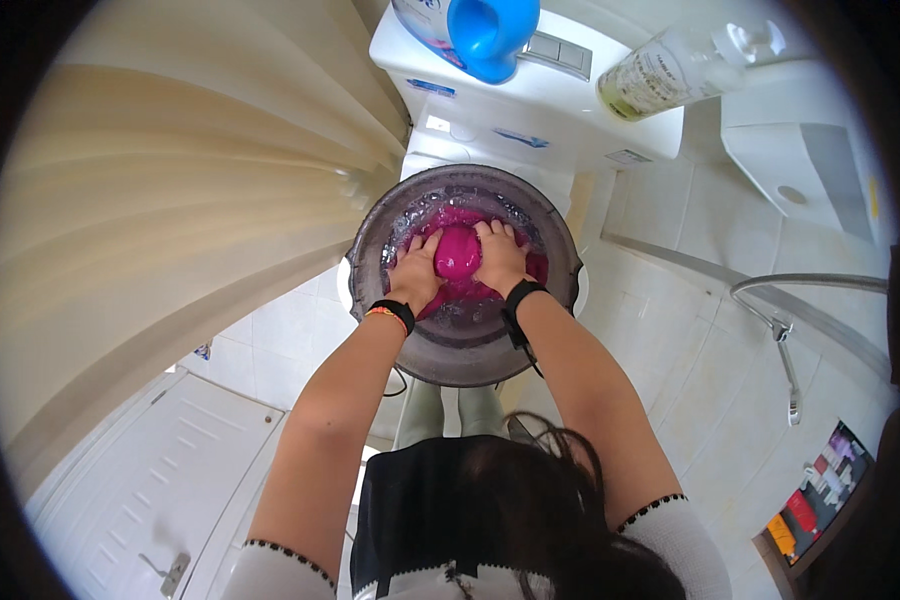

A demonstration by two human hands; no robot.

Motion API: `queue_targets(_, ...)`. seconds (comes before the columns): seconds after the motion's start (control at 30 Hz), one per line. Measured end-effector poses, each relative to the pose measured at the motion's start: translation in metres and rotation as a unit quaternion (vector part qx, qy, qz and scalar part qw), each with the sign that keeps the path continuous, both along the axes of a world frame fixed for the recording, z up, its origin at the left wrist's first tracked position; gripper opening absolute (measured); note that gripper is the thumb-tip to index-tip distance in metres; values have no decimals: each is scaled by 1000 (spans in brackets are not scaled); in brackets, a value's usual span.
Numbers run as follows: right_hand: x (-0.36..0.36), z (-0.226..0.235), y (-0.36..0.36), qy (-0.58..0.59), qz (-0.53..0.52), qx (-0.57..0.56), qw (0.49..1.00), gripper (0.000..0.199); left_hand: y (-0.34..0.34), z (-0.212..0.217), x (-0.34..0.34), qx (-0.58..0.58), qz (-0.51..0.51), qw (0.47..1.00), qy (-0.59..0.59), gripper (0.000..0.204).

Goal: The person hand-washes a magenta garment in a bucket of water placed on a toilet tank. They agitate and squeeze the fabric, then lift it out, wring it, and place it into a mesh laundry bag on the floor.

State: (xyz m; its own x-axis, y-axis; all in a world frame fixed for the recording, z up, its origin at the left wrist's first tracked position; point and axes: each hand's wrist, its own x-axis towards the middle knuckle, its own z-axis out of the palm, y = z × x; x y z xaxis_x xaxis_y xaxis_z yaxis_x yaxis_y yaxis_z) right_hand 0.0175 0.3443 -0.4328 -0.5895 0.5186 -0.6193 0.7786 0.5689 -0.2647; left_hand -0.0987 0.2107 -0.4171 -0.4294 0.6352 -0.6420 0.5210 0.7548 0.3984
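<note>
A translucent grey basin (460, 368) stands in front of me, with sudsy water in it. In the water lies a magenta cloth (458, 252); its middle bulges up into a wet, rounded dome. My left hand (413, 270) presses on the cloth at the left side of the dome, fingers stretched and apart. On the dome's right side my right hand (501, 257) rests on the cloth in the same way, its fingers spread. Parts of the fingertips sit against the wet fabric. Both wrists wear black bands, and the left also has a red-and-yellow string.
Behind the basin is a white toilet tank (560, 105) carrying a blue bottle (495, 35) and a pump bottle (655, 80). A cream curtain (200, 170) hangs left, above a white door (155, 470). At right are a white dispenser (785, 150), a metal rail and a wall niche of bottles.
</note>
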Motion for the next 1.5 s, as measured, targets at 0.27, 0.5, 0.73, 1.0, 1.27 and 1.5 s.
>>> queue_targets(0.27, 59, 86, -38, 158, -43, 71, 984, 81, -29, 93, 27, 119, -24, 992, 45, 93)
queue_targets(0.5, 71, 98, -44, 255, -29, 107, 960, 79, -41, 104, 36, 175, -32, 980, 93, 103)
queue_targets(0.73, 72, 71, -39, 248, 14, 95, 964, 79, -41, 67, 39, 131, -20, 990, 57, 113)
queue_targets(1.0, 57, 63, -42, 114, 59, 38, 991, 121, -27, 46, 37, -49, -1, 998, -34, 140)
queue_targets(1.27, 23, 24, -34, 43, 93, 16, 995, 128, 1, 6, 29, -134, -68, 988, -19, 125)
queue_targets(1.5, -1, -18, -23, -27, 113, 28, 993, 120, 11, -43, 20, -132, -75, 988, 43, 91)
